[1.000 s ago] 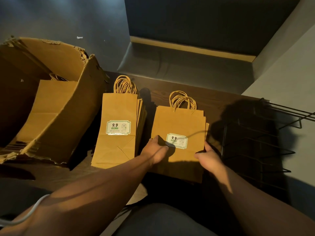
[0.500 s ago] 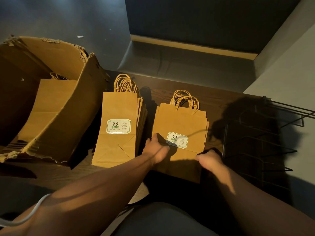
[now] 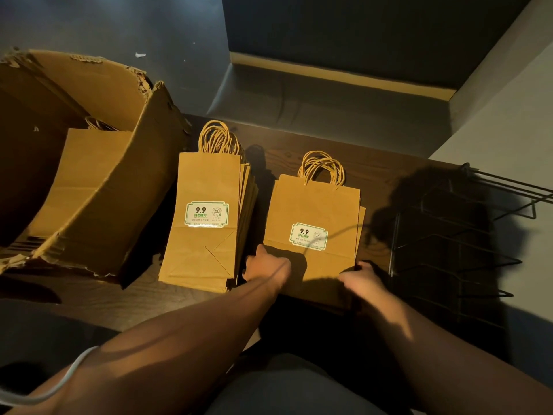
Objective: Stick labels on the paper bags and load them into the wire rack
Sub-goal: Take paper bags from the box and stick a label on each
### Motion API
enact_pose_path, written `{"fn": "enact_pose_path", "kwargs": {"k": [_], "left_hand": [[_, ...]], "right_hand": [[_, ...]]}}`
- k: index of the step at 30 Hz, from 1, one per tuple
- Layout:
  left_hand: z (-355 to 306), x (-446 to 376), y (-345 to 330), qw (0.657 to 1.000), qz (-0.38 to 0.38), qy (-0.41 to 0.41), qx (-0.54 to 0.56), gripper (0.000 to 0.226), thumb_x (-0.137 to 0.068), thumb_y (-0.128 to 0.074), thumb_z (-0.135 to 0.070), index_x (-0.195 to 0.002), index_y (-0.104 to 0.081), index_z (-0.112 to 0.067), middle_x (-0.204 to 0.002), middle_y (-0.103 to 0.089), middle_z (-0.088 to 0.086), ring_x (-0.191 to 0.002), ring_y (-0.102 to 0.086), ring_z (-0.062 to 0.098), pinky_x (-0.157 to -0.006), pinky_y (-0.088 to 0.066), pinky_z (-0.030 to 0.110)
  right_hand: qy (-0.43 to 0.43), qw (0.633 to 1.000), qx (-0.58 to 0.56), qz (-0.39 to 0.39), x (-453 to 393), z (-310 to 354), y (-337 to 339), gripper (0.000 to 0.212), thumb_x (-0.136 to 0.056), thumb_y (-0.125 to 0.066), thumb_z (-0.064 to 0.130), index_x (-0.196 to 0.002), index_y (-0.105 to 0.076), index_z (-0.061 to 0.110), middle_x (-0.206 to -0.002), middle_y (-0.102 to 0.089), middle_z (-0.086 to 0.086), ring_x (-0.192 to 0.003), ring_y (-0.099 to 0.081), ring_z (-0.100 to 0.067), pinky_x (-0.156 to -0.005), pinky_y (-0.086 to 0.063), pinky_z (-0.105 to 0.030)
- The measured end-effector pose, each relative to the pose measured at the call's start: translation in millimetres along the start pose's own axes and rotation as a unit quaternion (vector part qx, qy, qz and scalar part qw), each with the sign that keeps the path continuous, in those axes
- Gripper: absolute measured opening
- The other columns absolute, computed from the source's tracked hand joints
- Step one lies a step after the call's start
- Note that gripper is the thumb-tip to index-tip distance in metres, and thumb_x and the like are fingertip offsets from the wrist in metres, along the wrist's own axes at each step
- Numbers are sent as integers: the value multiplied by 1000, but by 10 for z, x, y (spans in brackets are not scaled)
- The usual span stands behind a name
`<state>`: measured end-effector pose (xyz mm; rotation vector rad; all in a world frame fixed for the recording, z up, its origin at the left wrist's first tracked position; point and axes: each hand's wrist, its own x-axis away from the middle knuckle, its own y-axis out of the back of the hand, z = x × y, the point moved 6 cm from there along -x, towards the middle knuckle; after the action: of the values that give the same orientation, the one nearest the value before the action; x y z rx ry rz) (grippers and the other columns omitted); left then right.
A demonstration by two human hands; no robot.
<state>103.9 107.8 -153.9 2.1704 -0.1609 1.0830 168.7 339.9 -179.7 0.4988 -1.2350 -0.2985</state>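
Left hand (image 3: 266, 266) and right hand (image 3: 360, 278) gripping labelled bag stack (image 3: 314, 211) lower edges, fingers seemingly curled under, wire rack (image 3: 454, 235) just right of it

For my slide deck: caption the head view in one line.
Both hands, left hand and right hand, grip a labelled paper bag stack beside the wire rack.

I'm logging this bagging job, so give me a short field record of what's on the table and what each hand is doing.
left stack: labelled paper bags, lying flat, handles away from the person
right stack: labelled paper bags, lying flat beside the left stack
left hand: gripping the right stack's near left edge
right hand: gripping the right stack's near right edge
wire rack: right of the stacks, no bags visible in it
cardboard box: torn, far left, plain bags inside
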Motion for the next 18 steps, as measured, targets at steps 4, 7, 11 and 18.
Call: {"fn": "enact_pose_path", "kwargs": {"k": [4, 7, 11, 18], "left_hand": [[50, 24, -54, 1000, -3, 1, 6, 90, -84, -63, -29, -158, -13, -34, -152, -33, 11, -138, -36, 38, -109, -39, 52], [22, 53, -58, 999, -13, -31, -36, 93, -87, -67, -26, -159, -7, -35, -156, -26, 9, -140, -31, 38, -110, -39, 47], [-61, 108, -89, 985, -9, -109, -134, 101, -86, -74, -34, -156, -2, -39, -163, -10, 8, -147, -19, 37, -112, -35, 48], [-31, 137, -147, 971, -21, -129, -198, 100, -84, -77, -37, -156, -7, -41, -163, -8, 9, -147, -18, 36, -111, -36, 50]], "right_hand": [[105, 988, 63, -96, -51, 384, 244, 77, -90, -61, 29, -152, -16, 41, -141, -41, -16, -113, -56, -35, -73, -48, -30], [145, 981, 85, -97, -156, 823, 439, 81, -91, -64, 26, -153, -14, 44, -144, -35, -18, -114, -55, -35, -85, -56, -43], [181, 966, 178, -51, -271, 1244, 515, 95, -92, -67, 19, -156, 1, 39, -148, -34, -23, -112, -56, -35, -88, -54, -49], [147, 964, 201, -94, -429, 1525, 546, 97, -88, -70, 40, -152, 2, 49, -155, -24, -16, -82, -66, -32, -45, -55, -32]]}}
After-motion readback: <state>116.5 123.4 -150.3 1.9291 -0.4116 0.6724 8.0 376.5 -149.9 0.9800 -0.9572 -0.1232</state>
